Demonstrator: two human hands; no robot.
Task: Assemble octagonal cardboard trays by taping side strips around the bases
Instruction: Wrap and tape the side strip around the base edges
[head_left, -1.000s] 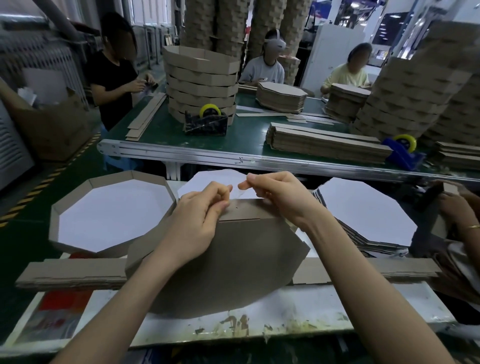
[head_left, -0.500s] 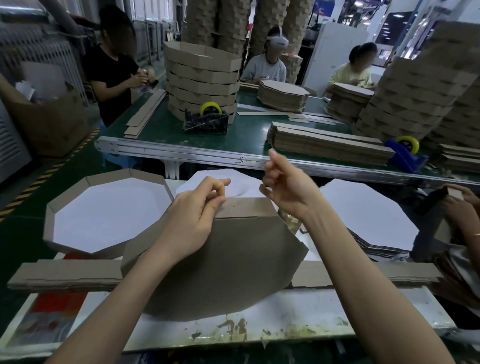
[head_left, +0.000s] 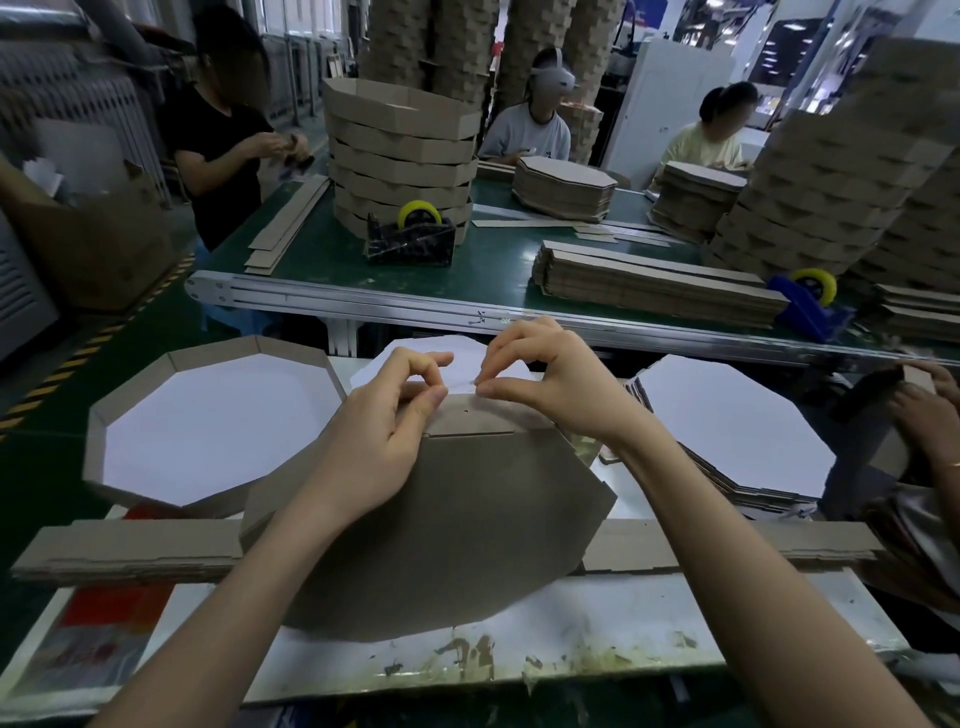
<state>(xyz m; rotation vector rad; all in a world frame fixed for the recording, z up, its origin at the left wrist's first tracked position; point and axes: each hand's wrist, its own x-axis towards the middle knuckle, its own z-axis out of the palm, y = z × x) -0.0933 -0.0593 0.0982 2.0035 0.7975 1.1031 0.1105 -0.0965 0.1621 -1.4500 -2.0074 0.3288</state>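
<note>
Upright tray (head_left: 467, 530) stood on edge on the counter (head_left: 597, 649), brown underside toward the camera; left grip (head_left: 384, 431) pinched its top edge. Right grip (head_left: 545, 384) pinched clear tape (head_left: 460, 385) over that same edge.

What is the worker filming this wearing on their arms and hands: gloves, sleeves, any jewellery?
Nothing shows. The left hand and the right hand are bare, with no gloves, rings or finger tape. The left forearm and the right forearm are bare too: no sleeve, watch or bracelet down to the picture's lower edge. The nails that show look short and plain.
</note>
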